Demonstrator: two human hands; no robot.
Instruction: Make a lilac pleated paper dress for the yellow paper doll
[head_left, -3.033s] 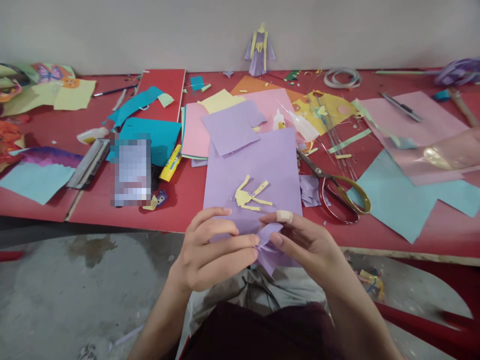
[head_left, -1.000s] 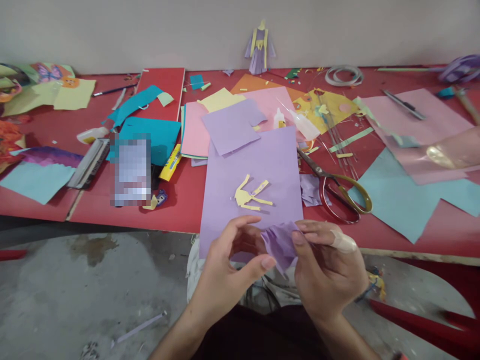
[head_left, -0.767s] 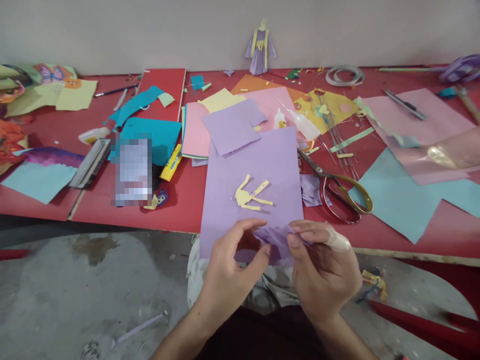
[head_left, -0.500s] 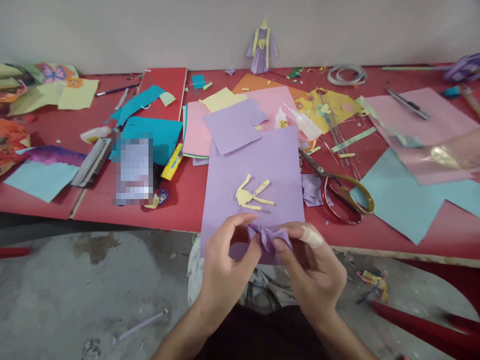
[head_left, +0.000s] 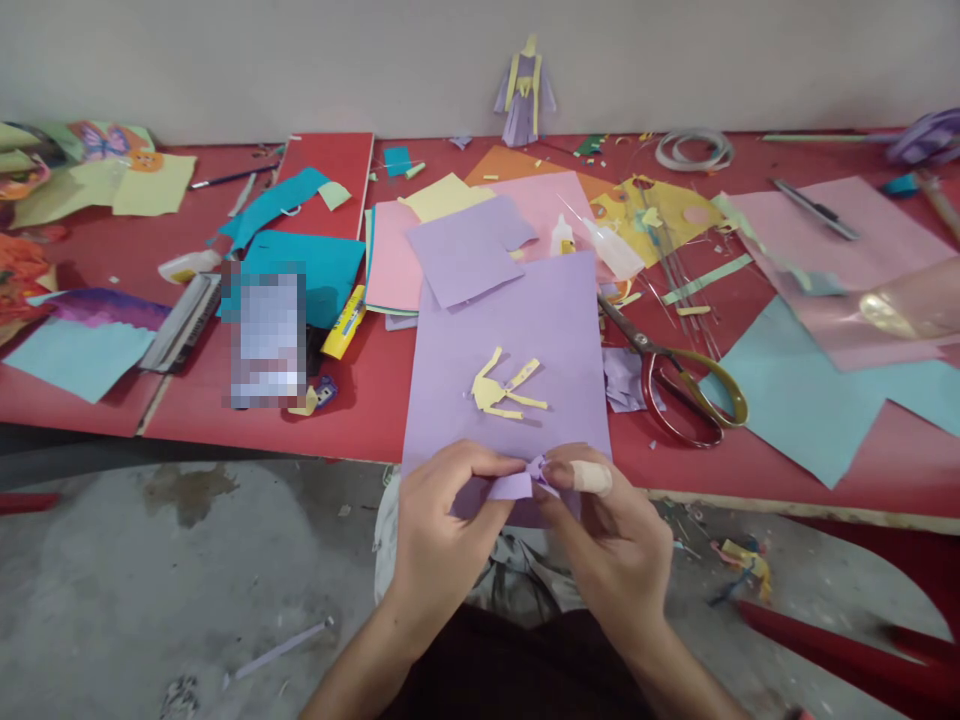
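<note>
A small folded piece of purple paper is pinched between both hands over the lower edge of a large purple sheet. My left hand grips its left end between thumb and index finger. On the right end are the thumb and fingers of my right hand, which has a light bandage round one finger. Just above my hands, a yellow paper figure with thin limbs lies on the large sheet. A smaller purple sheet overlaps the top of the large one.
Scissors lie right of the purple sheet, beside crumpled purple scraps. To the left are a yellow box and a blurred-out rectangle. Glue bottles stand farther back. A purple-and-yellow paper figure leans on the wall.
The purple piece has turned and looks flatter and more tightly folded. My hands have come closer together, with the right fingers shifted left along the paper.
</note>
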